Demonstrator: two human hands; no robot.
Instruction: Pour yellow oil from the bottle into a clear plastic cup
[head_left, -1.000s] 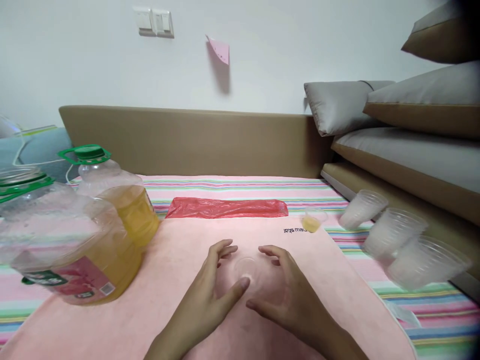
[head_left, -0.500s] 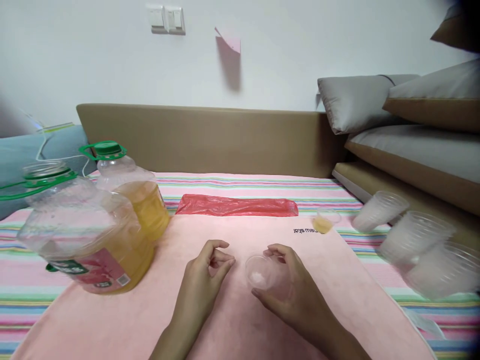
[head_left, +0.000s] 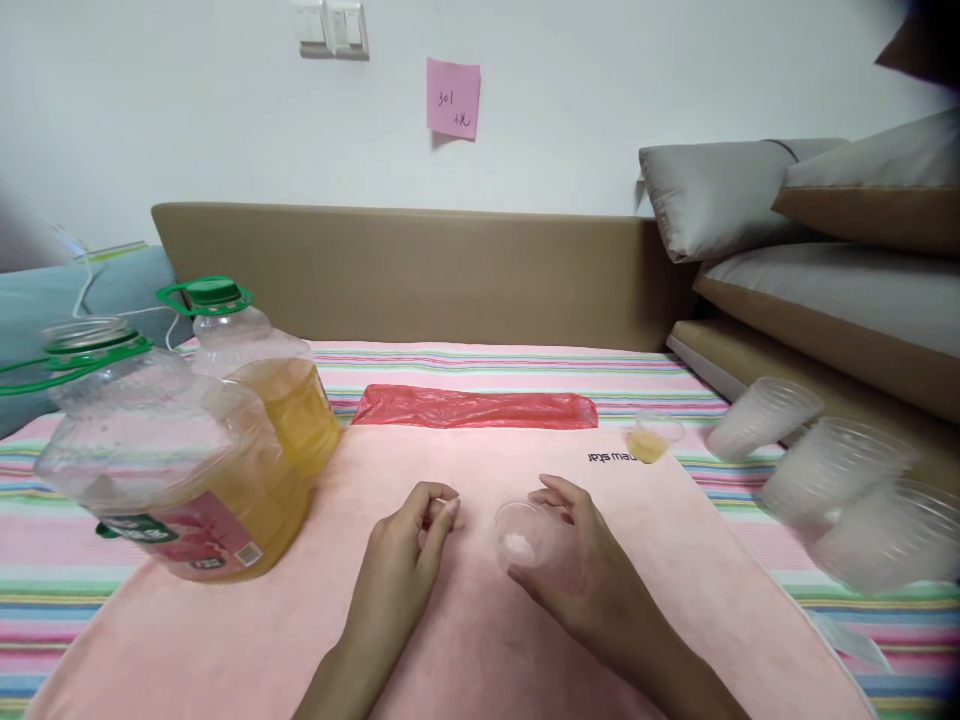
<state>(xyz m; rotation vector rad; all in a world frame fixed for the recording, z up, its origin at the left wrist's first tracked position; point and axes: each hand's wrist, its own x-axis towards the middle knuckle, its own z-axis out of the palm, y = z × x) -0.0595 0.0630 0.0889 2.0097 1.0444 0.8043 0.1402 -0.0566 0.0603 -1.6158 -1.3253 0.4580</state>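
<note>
only readable stuff here is the pink sticky note on the wall with "301" handwritten plus a scribble under it i can't make out, and the pink towel has "new star" printed upside down near its far edge.

The small cup in the right hand is thin clear plastic, smooth and slightly glossy. Under it lies a pink towel of soft matt cloth with a fine nap, spread on a striped woven sheet. The two oil jugs are clear glossy plastic with green plastic caps and a shiny printed label. The red bag is thin crinkled plastic film. The stacked cups are cloudy plastic. The pink note is matt paper.
</note>
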